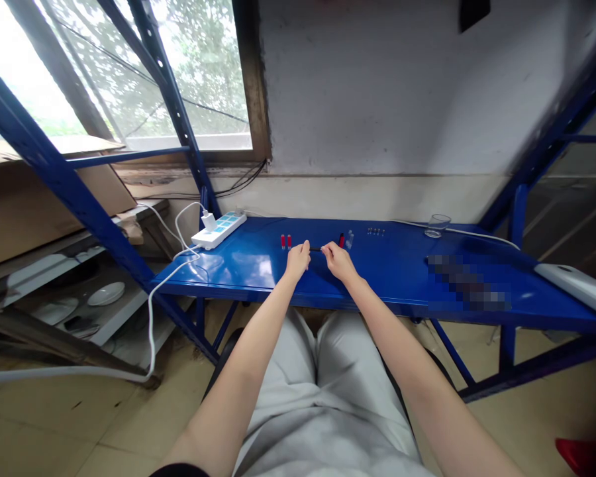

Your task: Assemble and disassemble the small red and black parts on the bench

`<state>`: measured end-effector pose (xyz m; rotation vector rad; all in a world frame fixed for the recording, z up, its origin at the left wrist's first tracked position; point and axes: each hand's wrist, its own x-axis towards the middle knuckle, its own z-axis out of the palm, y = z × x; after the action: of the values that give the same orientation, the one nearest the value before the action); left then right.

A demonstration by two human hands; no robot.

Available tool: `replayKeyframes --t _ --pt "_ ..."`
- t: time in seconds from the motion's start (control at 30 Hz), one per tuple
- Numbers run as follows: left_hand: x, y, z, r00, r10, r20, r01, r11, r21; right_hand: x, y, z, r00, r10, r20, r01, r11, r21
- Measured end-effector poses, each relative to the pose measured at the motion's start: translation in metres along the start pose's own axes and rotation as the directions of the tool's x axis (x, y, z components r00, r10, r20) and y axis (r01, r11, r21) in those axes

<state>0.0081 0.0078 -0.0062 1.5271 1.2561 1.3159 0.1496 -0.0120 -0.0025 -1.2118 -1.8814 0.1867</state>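
A thin black rod [315, 249] stretches level between my two hands above the blue bench [248, 265]. My left hand [298, 257] is closed on its left end. The fingers of my right hand [338, 260] pinch its other end. The rod's exact kind is too small to tell. Two small red pieces with pale ends [286, 242] stand just beyond my left hand. Close behind my right hand are a red and black piece [341, 239] and a clear plastic piece [349, 239], partly hidden by the fingers.
Several tiny metal bits [376, 231] lie toward the back, with a clear glass cup [437, 226] farther right. A white power strip [219, 230] with a trailing cable sits at the left. A blurred dark object [469, 283] and a white device [579, 286] are at the right.
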Motion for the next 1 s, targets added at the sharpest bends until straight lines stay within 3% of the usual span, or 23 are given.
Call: replayKeyframes --t 0.27,0.5,0.73,1.0 --pt "-0.0021 0.0024 -0.003 0.998 0.06 0.001 -0.059 0.997 -0.054 -0.0002 0.0015 -0.0015 0.999 0.028 0.023 -0.03 0.997 0.072" --pt "-0.0037 0.001 -0.0024 0.987 0.162 0.01 -0.162 0.987 0.015 0.0003 0.0059 -0.0002 0.998 0.06 0.02 -0.062 0.987 0.149" --pt "-0.0045 0.002 -0.0028 0.985 0.167 0.043 -0.167 0.986 -0.005 -0.0003 0.0025 -0.0027 0.995 0.081 0.062 -0.088 0.988 0.126" --pt "-0.0052 0.0039 -0.0021 0.985 0.156 0.074 -0.157 0.988 0.012 -0.0002 -0.0018 -0.0051 0.999 0.032 -0.014 -0.031 0.997 0.066"
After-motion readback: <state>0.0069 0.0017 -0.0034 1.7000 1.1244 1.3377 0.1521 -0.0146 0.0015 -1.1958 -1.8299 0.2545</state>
